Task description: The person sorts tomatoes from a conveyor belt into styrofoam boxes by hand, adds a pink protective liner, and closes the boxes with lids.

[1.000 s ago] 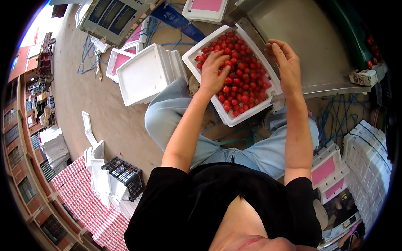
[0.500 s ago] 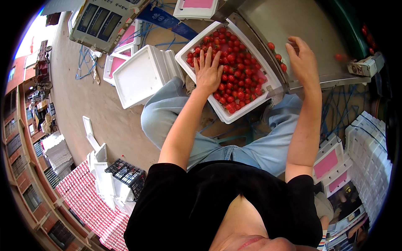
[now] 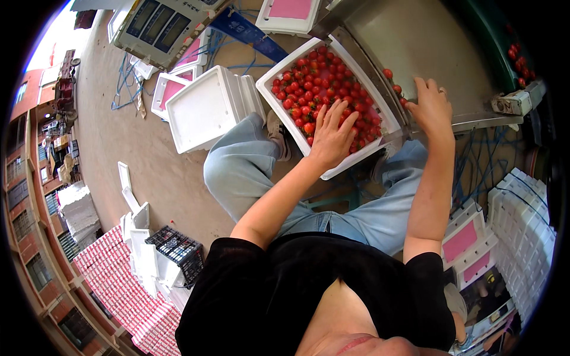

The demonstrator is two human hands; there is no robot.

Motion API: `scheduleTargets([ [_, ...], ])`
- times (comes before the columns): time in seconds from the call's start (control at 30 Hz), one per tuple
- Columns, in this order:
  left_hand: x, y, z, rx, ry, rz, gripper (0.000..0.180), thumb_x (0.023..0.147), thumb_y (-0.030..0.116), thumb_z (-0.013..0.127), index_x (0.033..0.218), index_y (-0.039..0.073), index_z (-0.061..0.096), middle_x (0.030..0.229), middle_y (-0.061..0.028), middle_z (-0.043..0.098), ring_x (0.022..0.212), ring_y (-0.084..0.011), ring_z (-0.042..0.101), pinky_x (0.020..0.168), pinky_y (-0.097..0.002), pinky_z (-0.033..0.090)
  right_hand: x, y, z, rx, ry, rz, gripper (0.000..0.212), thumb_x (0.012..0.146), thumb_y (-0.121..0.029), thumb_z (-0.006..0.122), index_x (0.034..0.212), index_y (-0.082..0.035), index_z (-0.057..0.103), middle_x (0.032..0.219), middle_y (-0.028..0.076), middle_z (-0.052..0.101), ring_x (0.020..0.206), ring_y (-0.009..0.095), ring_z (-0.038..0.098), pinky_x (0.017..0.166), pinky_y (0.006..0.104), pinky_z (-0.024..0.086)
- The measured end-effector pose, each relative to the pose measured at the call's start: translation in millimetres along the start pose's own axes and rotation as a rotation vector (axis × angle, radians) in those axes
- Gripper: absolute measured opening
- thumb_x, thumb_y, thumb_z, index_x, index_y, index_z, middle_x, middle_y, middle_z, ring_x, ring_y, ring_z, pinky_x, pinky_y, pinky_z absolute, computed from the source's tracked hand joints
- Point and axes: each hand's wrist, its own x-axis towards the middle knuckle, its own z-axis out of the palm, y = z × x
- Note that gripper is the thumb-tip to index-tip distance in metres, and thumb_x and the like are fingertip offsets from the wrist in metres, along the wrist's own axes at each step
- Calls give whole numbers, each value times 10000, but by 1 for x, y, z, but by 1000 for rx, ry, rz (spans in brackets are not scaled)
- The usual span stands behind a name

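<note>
The left hand (image 3: 332, 135) lies flat, fingers spread, on the red tomatoes (image 3: 320, 83) that fill a white foam box (image 3: 279, 110) resting across the person's knees. The right hand (image 3: 432, 110) rests open on the metal tray (image 3: 427, 47) just beside the box, fingers extended and gripping nothing, near three loose tomatoes (image 3: 394, 89) at the tray's edge. An empty foam box (image 3: 205, 107) sits on the floor to the left, well apart.

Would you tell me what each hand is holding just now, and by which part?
Nothing is clearly held: the left hand lies spread on the tomatoes; the right hand rests on the metal tray.
</note>
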Motion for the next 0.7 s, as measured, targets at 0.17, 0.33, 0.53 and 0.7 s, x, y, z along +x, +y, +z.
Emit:
scheduleTargets([
  [0.17, 104, 21, -8, 2, 275, 181, 361, 864, 197, 661, 1194, 63, 599, 1282, -181, 519, 1251, -353, 481, 1122, -514, 298, -9, -5, -11, -155, -64, 40, 555, 769, -193, 795, 1257, -115, 540, 1288, 113, 523, 1237, 439, 502, 930, 533, 496],
  [0.33, 182, 32, 25, 306, -20, -40, 366, 838, 292, 671, 1118, 59, 631, 1179, -170, 602, 1141, -314, 571, 1072, -471, 329, -3, 7, 9, 50, -162, -22, 447, 805, -80, 689, 1221, -57, 528, 1234, 214, 536, 1076, 483, 580, 891, 520, 516],
  [0.53, 191, 56, 43, 270, -368, -78, 322, 804, 273, 685, 1063, 83, 674, 1101, -135, 670, 1048, -279, 649, 948, -420, 423, 20, 18, 44, 301, -136, -30, 396, 828, -67, 630, 1212, -5, 554, 1051, 278, 655, 1008, 490, 611, 861, 484, 497],
  [0.7, 184, 58, 46, 210, -484, -1, 197, 743, 220, 693, 900, 120, 760, 953, -104, 747, 947, -259, 719, 775, -391, 550, 19, 19, 31, 388, -286, -41, 331, 788, -43, 620, 1104, 50, 593, 1075, 306, 650, 1064, 447, 608, 876, 472, 493],
])
